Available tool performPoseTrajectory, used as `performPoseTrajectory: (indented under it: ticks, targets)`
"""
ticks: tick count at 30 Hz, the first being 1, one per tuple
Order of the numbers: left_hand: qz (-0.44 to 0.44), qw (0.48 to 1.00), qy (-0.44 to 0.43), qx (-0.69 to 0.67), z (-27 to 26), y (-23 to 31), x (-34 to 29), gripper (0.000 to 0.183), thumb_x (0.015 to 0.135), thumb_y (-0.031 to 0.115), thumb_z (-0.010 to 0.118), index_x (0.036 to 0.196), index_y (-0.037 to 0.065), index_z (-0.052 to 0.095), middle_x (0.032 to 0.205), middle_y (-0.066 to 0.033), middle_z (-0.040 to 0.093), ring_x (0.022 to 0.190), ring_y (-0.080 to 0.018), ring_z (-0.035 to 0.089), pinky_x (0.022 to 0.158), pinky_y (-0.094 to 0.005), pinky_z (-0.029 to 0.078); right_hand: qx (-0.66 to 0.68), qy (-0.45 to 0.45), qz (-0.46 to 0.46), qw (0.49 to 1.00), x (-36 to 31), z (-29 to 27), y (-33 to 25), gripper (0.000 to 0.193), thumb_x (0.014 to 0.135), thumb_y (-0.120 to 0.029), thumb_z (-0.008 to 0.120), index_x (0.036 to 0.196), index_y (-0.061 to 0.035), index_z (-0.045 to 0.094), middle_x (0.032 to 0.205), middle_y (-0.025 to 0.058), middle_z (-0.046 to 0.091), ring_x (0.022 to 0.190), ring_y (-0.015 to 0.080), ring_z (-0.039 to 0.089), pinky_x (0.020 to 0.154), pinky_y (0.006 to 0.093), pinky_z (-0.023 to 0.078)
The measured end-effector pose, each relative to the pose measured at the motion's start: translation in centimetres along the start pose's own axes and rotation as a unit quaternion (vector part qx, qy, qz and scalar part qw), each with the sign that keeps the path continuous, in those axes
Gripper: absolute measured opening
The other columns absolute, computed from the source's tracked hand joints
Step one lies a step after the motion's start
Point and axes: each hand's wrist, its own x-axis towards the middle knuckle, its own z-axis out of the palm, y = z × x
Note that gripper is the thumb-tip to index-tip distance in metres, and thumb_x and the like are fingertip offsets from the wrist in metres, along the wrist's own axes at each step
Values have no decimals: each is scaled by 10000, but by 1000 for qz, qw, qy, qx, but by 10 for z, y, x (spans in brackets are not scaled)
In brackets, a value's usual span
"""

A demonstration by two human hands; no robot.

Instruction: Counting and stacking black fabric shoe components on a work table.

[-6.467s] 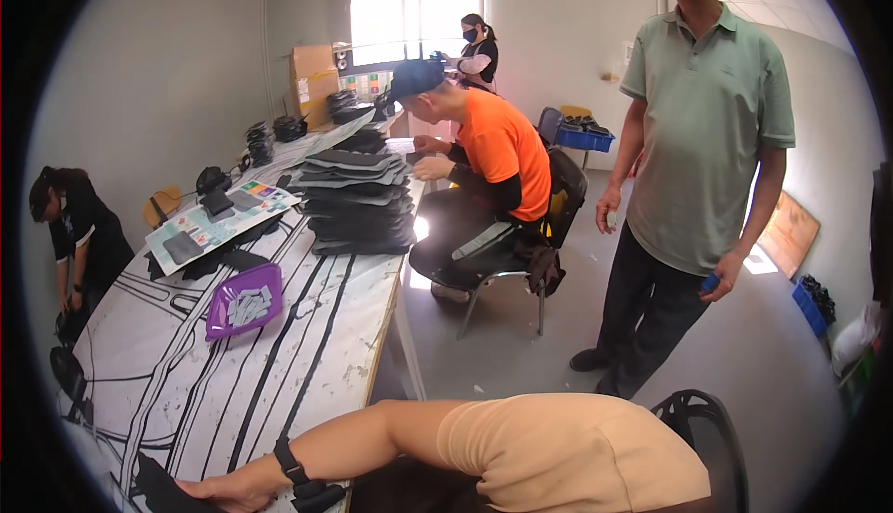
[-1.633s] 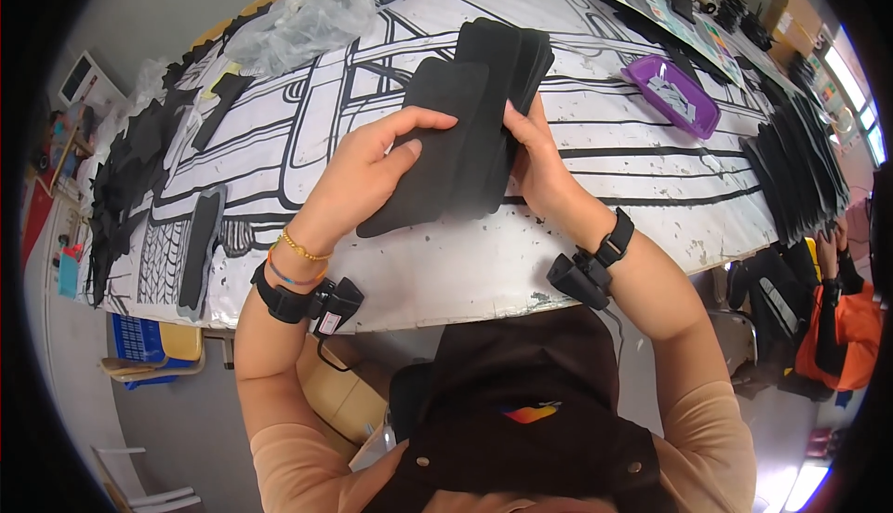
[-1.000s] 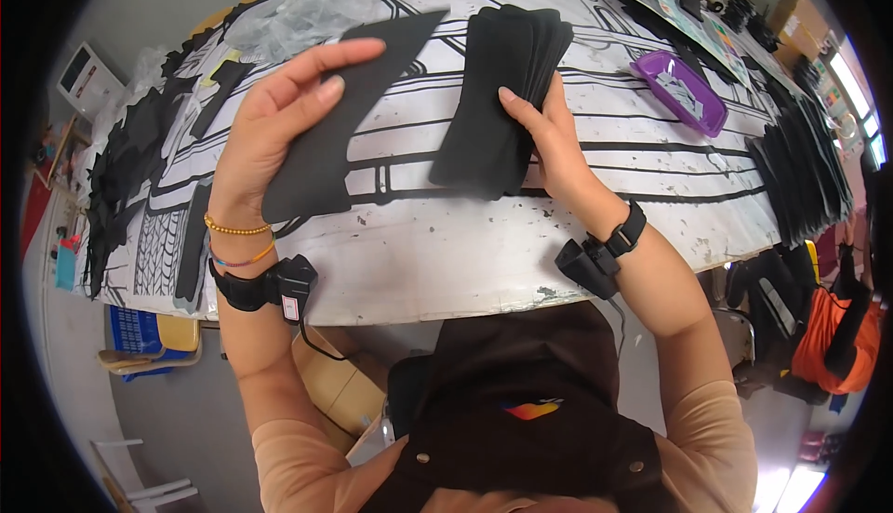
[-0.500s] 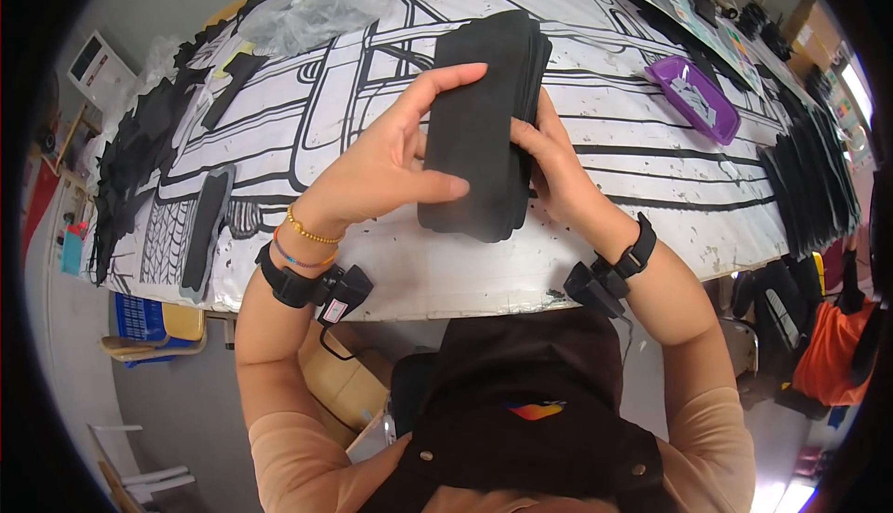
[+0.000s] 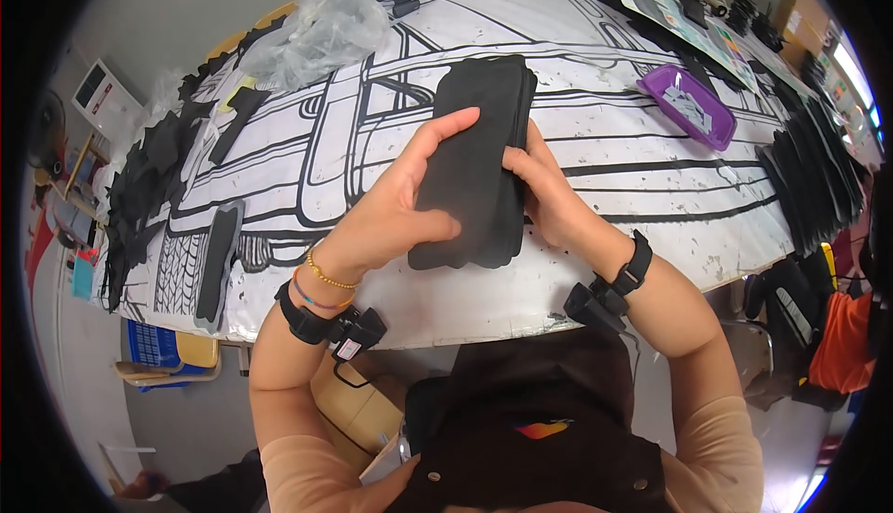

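Note:
Between my two hands is a stack of black fabric pieces [image 5: 476, 159], long and narrow with scalloped short ends, held over the near middle of the table. My left hand [image 5: 395, 201] grips its left side, with the index finger and thumb lying on the top piece. On the right edge, my right hand [image 5: 549, 183] clasps the stack, its thumb against the layered edges and its other fingers mostly hidden behind. A smaller dark strip bundle [image 5: 219, 262] lies on the table to the left of my left hand.
The table [image 5: 446, 313] wears a white cover with black line drawings. A purple basket [image 5: 688, 108] holding pale slips stands to the right, near rows of black pieces [image 5: 814, 178]. Clear plastic bags [image 5: 326, 39] lie far left, above heaped black pieces [image 5: 149, 178]. A blue crate [image 5: 152, 344] sits below.
The stack and both hands appear slightly lower in the view, and the whole scene has shifted a little. Both hands keep their hold on the stack.

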Motion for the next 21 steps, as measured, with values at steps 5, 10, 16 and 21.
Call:
performPoseTrajectory:
  ticks: [5, 10, 16, 21]
  targets:
    - [-14, 999, 34, -5, 2, 0, 3, 873, 675, -72, 563, 1500, 82, 321, 1368, -64, 450, 1232, -130, 464, 993, -249, 420, 74, -71, 5, 995, 1, 0, -2, 678, 954, -429, 516, 1513, -176, 227, 1429, 85, 430, 1302, 225, 470, 998, 365, 471]
    - [11, 999, 44, 24, 4, -7, 2, 876, 658, -82, 553, 1492, 88, 345, 1357, -59, 454, 1197, -125, 489, 985, -244, 427, 25, -51, -21, 998, 2, 3, 1, 713, 945, -347, 592, 1471, -97, 181, 1382, 148, 432, 1226, 235, 536, 904, 344, 541]
    - [106, 950, 65, 286, -5, -13, 5, 785, 695, -93, 593, 1442, 73, 416, 1286, -29, 466, 1036, -89, 551, 803, -207, 495, 32, -10, -44, 998, 8, 1, 10, 671, 924, -257, 641, 1427, -77, 236, 1339, 168, 455, 1189, 240, 555, 884, 343, 551]
    - [61, 968, 190, 155, -8, -14, 3, 600, 786, 110, 791, 1297, 36, 487, 1232, -89, 453, 840, -108, 656, 617, -204, 515, 66, 65, -87, 992, 8, 5, 2, 652, 927, -252, 644, 1408, -60, 247, 1325, 177, 469, 1194, 253, 550, 911, 352, 537]
